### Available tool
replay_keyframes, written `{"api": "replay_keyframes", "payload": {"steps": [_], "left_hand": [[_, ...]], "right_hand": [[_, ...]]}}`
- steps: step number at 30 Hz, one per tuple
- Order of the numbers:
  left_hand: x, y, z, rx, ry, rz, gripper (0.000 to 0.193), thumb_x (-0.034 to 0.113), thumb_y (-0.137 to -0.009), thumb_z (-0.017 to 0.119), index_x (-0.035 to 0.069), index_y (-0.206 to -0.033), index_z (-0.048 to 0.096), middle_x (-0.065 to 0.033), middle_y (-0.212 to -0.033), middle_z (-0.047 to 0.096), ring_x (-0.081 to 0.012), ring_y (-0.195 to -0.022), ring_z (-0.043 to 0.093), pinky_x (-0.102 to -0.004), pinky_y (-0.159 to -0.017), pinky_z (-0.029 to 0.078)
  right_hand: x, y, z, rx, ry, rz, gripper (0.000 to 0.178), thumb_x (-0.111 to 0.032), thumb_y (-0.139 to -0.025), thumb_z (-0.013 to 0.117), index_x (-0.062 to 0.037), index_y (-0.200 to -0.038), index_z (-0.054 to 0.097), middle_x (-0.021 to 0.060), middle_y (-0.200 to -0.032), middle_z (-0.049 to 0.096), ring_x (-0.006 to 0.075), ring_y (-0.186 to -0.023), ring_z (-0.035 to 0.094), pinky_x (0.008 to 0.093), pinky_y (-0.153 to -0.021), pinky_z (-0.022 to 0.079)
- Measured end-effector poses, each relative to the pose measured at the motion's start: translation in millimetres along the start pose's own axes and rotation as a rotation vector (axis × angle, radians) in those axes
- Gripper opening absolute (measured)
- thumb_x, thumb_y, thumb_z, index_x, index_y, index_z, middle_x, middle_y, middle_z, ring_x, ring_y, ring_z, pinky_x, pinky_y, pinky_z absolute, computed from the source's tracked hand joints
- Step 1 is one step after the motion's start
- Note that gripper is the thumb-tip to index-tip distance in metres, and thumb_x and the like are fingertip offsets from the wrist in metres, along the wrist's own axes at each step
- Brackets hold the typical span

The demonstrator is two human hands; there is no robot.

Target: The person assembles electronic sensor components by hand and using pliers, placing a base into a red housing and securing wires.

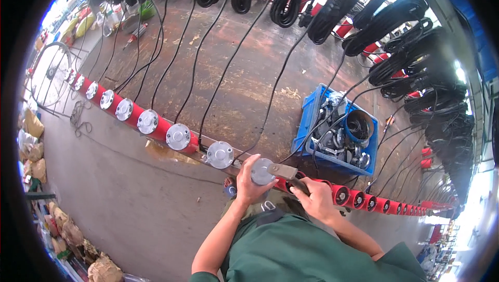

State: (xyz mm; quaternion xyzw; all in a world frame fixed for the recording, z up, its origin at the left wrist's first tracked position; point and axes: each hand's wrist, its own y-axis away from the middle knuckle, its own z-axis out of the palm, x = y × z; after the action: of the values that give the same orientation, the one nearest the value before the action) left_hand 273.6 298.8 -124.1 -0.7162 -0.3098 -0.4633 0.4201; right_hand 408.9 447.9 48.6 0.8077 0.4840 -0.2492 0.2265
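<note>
My left hand [247, 184] grips a round silver metal cap [261, 172] by its rim, thumb and fingers on opposite sides. Underneath, the end of a red cylinder is mostly hidden by the cap and my hands. A hammer [283, 171] is held by its handle in my right hand [317, 199], its metal head right at the cap's right edge. Whether head and cap touch, I cannot tell. Just left of my hand is another silver cap [220, 155] in the row, followed by several capped red cylinders [193, 142]. Rightward, the red cylinders [341, 195] show open ends.
Beyond the row stands a worn brown tabletop [234, 100]. A blue crate [339, 163] on it holds metal parts and a blue round container [359, 126]. Black cables [236, 63] run from the row to coiled bundles [293, 1]. Wrapped packages [67, 232] line the floor at left.
</note>
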Motion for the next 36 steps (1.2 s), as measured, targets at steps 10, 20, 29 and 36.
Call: {"api": "replay_keyframes", "payload": {"steps": [10, 20, 29, 36], "left_hand": [[4.4, -2.0, -3.8, 0.016, 0.056, 0.011, 0.096, 0.02, -0.064, 0.103, 0.008, -0.147, 0.055, -0.0202, -0.137, 0.065, -0.0395, -0.126, 0.066, -0.0477, -0.107, 0.056], [4.6, -0.7, -4.7, -0.004, 0.053, -0.004, 0.1, 0.022, -0.063, 0.104, 0.008, -0.148, 0.054, -0.0206, -0.14, 0.064, -0.0401, -0.129, 0.064, -0.0485, -0.11, 0.055], [-3.0, -2.9, -1.7, 0.013, 0.019, 0.051, 0.104, 0.031, -0.058, 0.106, 0.004, -0.145, 0.057, -0.0179, -0.137, 0.067, -0.0379, -0.123, 0.068, -0.0469, -0.106, 0.056], [-11.9, 2.0, -4.6, 0.074, -0.017, 0.089, 0.103, 0.037, -0.058, 0.106, 0.001, -0.142, 0.061, -0.0191, -0.132, 0.071, -0.0362, -0.121, 0.071, -0.0451, -0.104, 0.059]], "right_hand": [[1.2, -2.6, 28.6, 0.02, 0.143, -0.06, 0.023, -0.03, -0.1, 0.075, -0.008, -0.104, 0.071, 0.0161, -0.079, 0.073, 0.0385, -0.069, 0.072, 0.0474, -0.061, 0.055], [0.6, -1.0, 25.0, -0.049, 0.165, -0.028, 0.023, -0.03, -0.101, 0.073, -0.0071, -0.104, 0.07, 0.0178, -0.076, 0.072, 0.0403, -0.07, 0.072, 0.0511, -0.062, 0.054], [7.3, -9.4, 37.3, -0.117, 0.325, 0.022, 0.028, -0.031, -0.103, 0.069, -0.0037, -0.105, 0.067, 0.0238, -0.074, 0.069, 0.0462, -0.072, 0.072, 0.0563, -0.063, 0.054], [-45.9, -16.5, -5.1, -0.115, -0.01, -0.024, 0.023, -0.022, -0.101, 0.072, -0.0018, -0.112, 0.067, 0.0219, -0.073, 0.069, 0.0448, -0.068, 0.071, 0.0484, -0.06, 0.053]]}}
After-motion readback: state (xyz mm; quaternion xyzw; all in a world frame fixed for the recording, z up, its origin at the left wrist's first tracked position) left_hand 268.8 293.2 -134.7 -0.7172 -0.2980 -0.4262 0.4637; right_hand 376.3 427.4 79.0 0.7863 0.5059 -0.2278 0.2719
